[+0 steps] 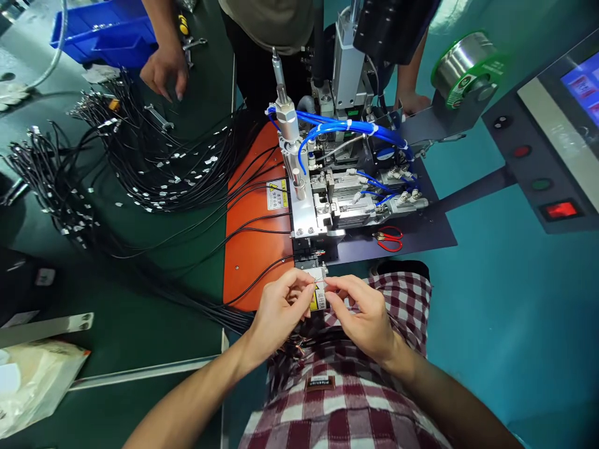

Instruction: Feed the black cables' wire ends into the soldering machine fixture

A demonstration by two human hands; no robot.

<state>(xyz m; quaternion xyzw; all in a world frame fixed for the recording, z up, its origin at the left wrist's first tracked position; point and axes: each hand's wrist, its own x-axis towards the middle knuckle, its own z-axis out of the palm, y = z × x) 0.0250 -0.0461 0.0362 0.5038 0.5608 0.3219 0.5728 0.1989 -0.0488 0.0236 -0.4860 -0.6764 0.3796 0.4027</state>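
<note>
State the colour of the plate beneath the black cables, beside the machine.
Orange; the plate shows in the head view.

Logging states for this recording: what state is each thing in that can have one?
Left hand: thumb and forefinger pinched together at thin wires.
Right hand: fingertips by the wires; grip unclear.
Black cables: bunched on the table, several running to the machine.
Red switch: lit.
Screen: lit.
Red-handled snips: handles spread, lying down.
Wire spool: mounted, wound.
Wrench: lying on the table.
</note>
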